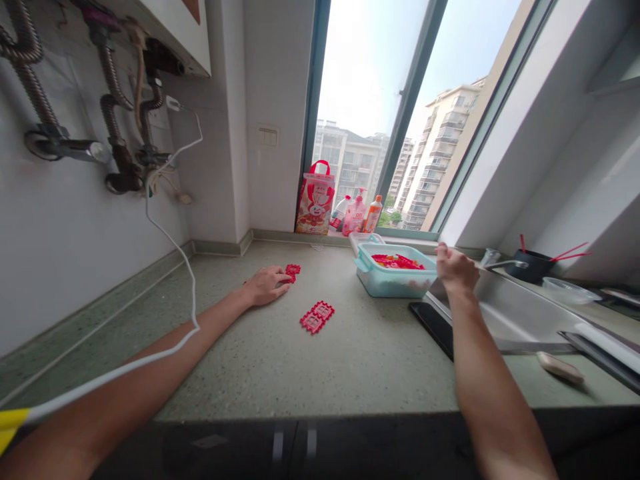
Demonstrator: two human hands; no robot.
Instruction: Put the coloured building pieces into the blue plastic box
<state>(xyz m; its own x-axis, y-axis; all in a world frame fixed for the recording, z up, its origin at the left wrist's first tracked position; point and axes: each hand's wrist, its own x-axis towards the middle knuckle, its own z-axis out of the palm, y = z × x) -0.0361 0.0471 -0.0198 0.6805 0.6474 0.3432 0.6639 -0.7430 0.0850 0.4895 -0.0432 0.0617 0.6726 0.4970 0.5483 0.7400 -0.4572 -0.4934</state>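
My left hand (pixel 267 285) rests low over the counter, its fingers closed at the near-left edge of a red toothed plastic building piece (pixel 293 269), which they partly cover. Closer to me lies a red pair of window-like building pieces (pixel 317 317), joined edge to edge and flat on the counter. My right hand (pixel 456 269) is curled into a fist at the right end of a pale teal plastic box (pixel 393 285). What its fingers hold, if anything, is hidden. Red pieces and some orange ones (pixel 397 261) fill the box.
A black phone-like slab (pixel 431 327) lies by the steel sink (pixel 515 317). Behind the box is a clear lid (pixel 367 240). On the sill stand a red-pink bag (pixel 316 203) and several bottles (pixel 355 217). A white cable (pixel 194 293) crosses above my left forearm.
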